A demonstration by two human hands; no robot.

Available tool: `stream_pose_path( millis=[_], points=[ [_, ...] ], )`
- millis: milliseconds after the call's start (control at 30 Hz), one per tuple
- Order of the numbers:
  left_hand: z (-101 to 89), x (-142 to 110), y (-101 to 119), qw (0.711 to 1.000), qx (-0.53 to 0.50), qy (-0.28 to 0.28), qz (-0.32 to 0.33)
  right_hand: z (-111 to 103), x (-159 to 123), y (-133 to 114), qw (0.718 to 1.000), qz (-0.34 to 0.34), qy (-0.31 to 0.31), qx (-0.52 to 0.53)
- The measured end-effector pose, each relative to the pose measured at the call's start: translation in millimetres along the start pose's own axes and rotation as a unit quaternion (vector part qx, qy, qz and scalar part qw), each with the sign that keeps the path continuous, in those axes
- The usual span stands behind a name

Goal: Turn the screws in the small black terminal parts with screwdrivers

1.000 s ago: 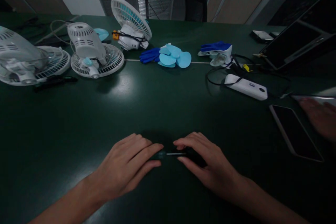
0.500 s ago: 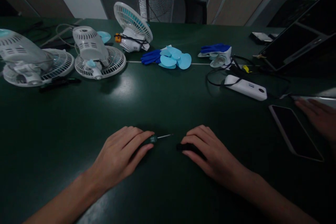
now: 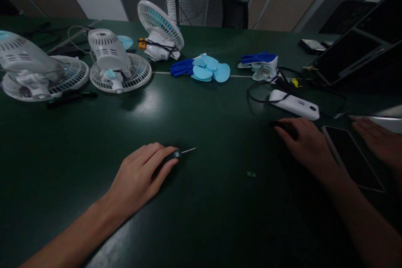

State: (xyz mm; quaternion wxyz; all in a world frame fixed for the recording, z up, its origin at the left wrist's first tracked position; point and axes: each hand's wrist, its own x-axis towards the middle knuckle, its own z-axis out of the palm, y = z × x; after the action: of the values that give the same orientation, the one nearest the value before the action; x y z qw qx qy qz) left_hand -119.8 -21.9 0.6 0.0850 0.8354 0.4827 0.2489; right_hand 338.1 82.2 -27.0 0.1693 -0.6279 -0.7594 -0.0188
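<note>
My left hand (image 3: 144, 171) is closed around the dark green handle of a screwdriver (image 3: 177, 154), low over the green table. Its thin metal shaft sticks out to the right, clear of anything else. Over at the right, my right hand (image 3: 303, 142) grips a small black object (image 3: 284, 127), mostly hidden by the fingers; I cannot make out its kind. Between the two hands lies a tiny green piece (image 3: 251, 174), too small to name. A white power bank-like case (image 3: 294, 104) lies just beyond my right hand.
White fans (image 3: 109, 60) with grilles stand along the left and back. Light-blue fan blades (image 3: 211, 68) lie beside blue gloves (image 3: 182, 67). A phone (image 3: 354, 157) lies right of my right hand, near another person's hand (image 3: 378, 142). Black cables (image 3: 284, 76) loop behind the white case.
My right hand has moved away to the right and farther forward with the black object, uncovering the tiny green piece. My left hand has drawn slightly back left with the screwdriver.
</note>
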Motion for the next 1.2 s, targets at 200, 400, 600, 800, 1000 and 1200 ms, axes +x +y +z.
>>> stream_pose_path(
  millis=[200, 400, 600, 800, 1000, 1200],
  points=[
    [1.2, -1.0, -0.4, 0.999, 0.014, 0.002, -0.043, -22.3, -2.4, -32.4, 0.997, -0.011, 0.075, 0.023],
    [3.3, 1.3, -0.6, 0.994, 0.005, 0.002, -0.110, -40.4, -26.1, -87.3, 0.919, -0.149, -0.289, 0.224],
    [3.7, 2.8, 1.2, 0.994, 0.004, 0.003, -0.105, -37.2, -25.5, -79.5, 0.919, -0.122, -0.300, 0.224],
    [3.8, 4.6, 2.5, 0.994, 0.020, 0.008, -0.103, -33.4, -13.1, -28.1, 0.969, -0.061, -0.180, 0.160],
    [3.8, 2.7, 1.0, 0.995, 0.008, 0.001, -0.100, -36.0, -9.5, -1.7, 0.994, 0.046, -0.069, 0.069],
    [3.8, 2.1, 0.5, 0.995, 0.005, -0.001, -0.099, -41.4, -9.9, -12.4, 0.991, 0.094, 0.060, 0.073]
  ],
)
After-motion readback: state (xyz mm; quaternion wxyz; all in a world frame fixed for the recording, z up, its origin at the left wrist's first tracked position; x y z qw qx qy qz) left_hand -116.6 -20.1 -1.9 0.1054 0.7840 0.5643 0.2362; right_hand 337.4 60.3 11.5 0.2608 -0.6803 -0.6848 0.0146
